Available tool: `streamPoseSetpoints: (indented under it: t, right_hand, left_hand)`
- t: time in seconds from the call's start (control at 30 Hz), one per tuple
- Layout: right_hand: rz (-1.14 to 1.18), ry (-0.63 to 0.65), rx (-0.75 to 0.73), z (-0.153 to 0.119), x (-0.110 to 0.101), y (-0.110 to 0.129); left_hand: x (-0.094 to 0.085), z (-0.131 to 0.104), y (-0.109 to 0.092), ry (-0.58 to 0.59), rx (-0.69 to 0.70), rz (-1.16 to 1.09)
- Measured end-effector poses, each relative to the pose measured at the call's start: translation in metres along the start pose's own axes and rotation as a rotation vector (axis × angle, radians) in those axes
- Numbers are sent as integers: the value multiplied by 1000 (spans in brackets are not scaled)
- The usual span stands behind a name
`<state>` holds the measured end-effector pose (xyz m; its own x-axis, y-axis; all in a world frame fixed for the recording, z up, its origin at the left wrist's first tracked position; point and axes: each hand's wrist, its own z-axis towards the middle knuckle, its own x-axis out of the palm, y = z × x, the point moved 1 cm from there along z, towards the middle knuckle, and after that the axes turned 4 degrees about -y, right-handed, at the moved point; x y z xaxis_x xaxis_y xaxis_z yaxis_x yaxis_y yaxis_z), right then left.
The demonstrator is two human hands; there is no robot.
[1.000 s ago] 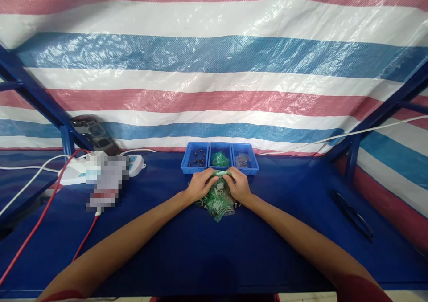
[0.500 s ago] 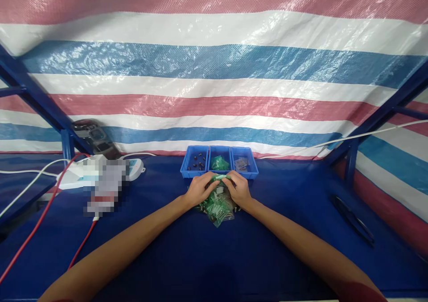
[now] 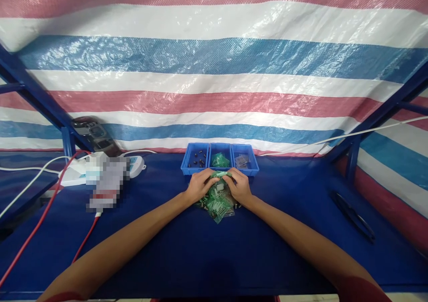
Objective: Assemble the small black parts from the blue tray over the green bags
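My left hand [image 3: 199, 186] and my right hand [image 3: 240, 188] meet over a pile at the middle of the table. Their fingers pinch the two ends of a small green plastic bag [image 3: 220, 173], stretched between them. Whatever the bag holds is too small to make out. Below lies a heap of clear green packets [image 3: 219, 206] with small metal-looking pieces inside. Just beyond my hands stand three blue bins: the left bin [image 3: 183, 167] holds several small dark parts, the middle bin [image 3: 220, 169] green plastic bags, the right bin [image 3: 254, 167] clear flat packets.
On the left are a white power strip [image 3: 72, 178], red cable [image 3: 45, 219], a blurred-out device [image 3: 109, 184] and a dark object [image 3: 96, 135] against the frame. Glasses [image 3: 353, 216] lie on the right of the blue table [image 3: 160, 257]. A striped tarp [image 3: 214, 101] hangs behind.
The view has shifted slightly. Both hands keep their pinch on the green bag in nearly the same place; the pile and bins have not visibly changed.
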<state>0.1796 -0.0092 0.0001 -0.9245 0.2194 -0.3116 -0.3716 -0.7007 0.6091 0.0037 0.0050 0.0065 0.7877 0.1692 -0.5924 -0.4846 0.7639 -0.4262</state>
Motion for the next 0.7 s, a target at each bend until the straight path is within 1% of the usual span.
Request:
streamPoseSetpoints:
  t: [0.13, 0.23, 0.33, 0.43, 0.57, 0.63, 0.7]
  right_hand:
    - [-26, -42, -1, -2, -1, 1]
    - [-28, -39, -6, -1, -1, 1]
    - [-24, -43, 14, 1, -2, 0]
    - [-14, -77, 87, 5, -4, -1]
    - [8, -161, 219, 15, -12, -3]
    - [9, -165, 254, 23, -16, -6]
    - [6, -133, 266, 30, -21, -8]
  left_hand:
    - [0, -1, -2, -66, -2, 24]
    - [1, 0, -2, -90, 13, 35]
    - [1, 0, -1, -105, -12, 40]
    - [1, -1, 1, -134, -76, 16]
    - [2, -1, 2, -174, -138, -26]
    - [2, -2, 2, -175, -151, -25]
    - [3, -2, 2, -164, -157, -17]
